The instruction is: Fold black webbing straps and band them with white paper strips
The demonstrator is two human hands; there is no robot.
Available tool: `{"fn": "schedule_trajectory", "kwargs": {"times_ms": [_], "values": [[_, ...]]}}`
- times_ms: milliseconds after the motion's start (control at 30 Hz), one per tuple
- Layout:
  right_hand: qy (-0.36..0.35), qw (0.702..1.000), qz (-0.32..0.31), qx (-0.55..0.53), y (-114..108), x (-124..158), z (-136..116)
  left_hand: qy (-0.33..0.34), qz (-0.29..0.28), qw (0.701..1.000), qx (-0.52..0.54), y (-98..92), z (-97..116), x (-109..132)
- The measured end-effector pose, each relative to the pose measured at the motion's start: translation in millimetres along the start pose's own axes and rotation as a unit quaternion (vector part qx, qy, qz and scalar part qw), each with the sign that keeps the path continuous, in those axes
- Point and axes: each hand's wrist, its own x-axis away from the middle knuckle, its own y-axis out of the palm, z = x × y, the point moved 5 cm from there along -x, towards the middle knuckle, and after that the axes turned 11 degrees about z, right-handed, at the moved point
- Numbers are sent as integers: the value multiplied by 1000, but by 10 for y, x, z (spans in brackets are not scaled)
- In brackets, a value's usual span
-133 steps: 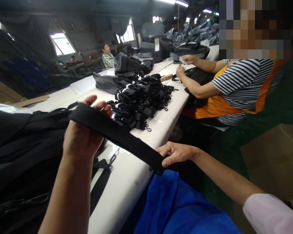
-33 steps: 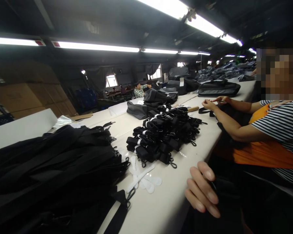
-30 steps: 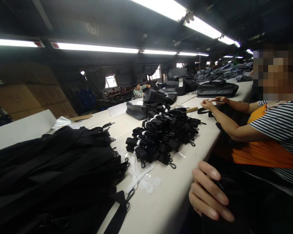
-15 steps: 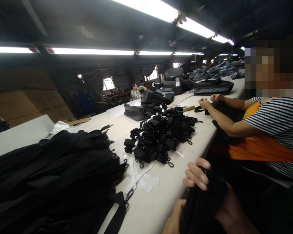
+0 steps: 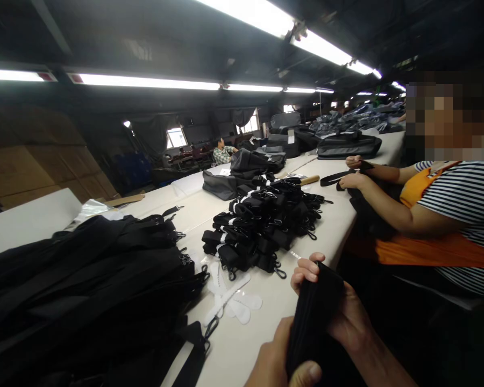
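Observation:
A folded black strap bundle [image 5: 317, 312] is held between my two hands at the table's front edge. My left hand [image 5: 280, 357] grips its lower end, thumb across the near face. My right hand [image 5: 349, 317] wraps round the upper part from the right, its fingertips showing over the left side. Left of them, several white strips [image 5: 236, 301] lie fanned on the table. Beyond those is a pile of bundled black straps [image 5: 266, 220] with white bands and metal hooks. Long loose black straps [image 5: 84, 290] with hooks cover the left side.
A person [image 5: 447, 193] in a striped shirt and orange apron sits close on the right, handling black material. Black bags [image 5: 349, 145] stand farther along the white table [image 5: 173, 196]. A white board [image 5: 32, 220] is at the left.
The strap bundle and both my hands have shifted left, and the bundle stands more upright. The other person's hands have moved closer together over the black material. The view has turned slightly.

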Motion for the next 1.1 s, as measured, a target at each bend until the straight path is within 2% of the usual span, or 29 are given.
{"fn": "schedule_trajectory", "kwargs": {"times_ms": [133, 233, 300, 367, 400, 433, 467, 533, 633, 700, 767, 800, 867, 1000, 1067, 1100], "values": [[12, 1000, 22, 10, -89, -87, 71, 26, 38, 992, -121, -131, 108, 18], [-4, 998, 17, 61, -205, -161, 108, 59, 66, 980, -178, -242, 122, 74], [-14, 991, 3, 134, -301, -216, 106, 53, 80, 980, -176, -349, 75, 132], [-3, 964, -22, 266, -398, -295, 111, 29, 107, 982, -152, -512, -3, 192], [10, 934, -36, 355, -448, -349, 126, 16, 124, 983, -133, -612, -47, 216], [20, 892, -51, 449, -496, -414, 150, 3, 146, 983, -111, -727, -95, 235], [18, 839, -65, 539, -535, -491, 181, -10, 175, 981, -85, -857, -146, 249], [-32, 718, -89, 690, -560, -674, 272, -44, 254, 966, -18, -1150, -264, 271], [-144, 557, -136, 807, -483, -953, 546, -78, 397, 907, 119, -1595, -448, 347], [-157, 467, -158, 855, -472, -1126, 769, -86, 463, 860, 198, -1820, -560, 437], [-137, 398, -161, 893, -507, -1270, 924, -102, 493, 829, 242, -1964, -664, 535], [-126, 373, -159, 905, -528, -1323, 968, -113, 497, 823, 252, -2006, -712, 577], [-120, 352, -153, 916, -549, -1375, 1000, -130, 492, 821, 258, -2038, -796, 628], [-157, 331, -135, 921, -511, -1296, 945, -157, 476, 825, 261, -1973, -914, 596], [-210, 326, -117, 914, -425, -1187, 869, -163, 471, 823, 272, -1926, -917, 557], [-243, 335, -103, 905, -364, -1122, 815, -162, 468, 823, 278, -1904, -898, 543]]}}
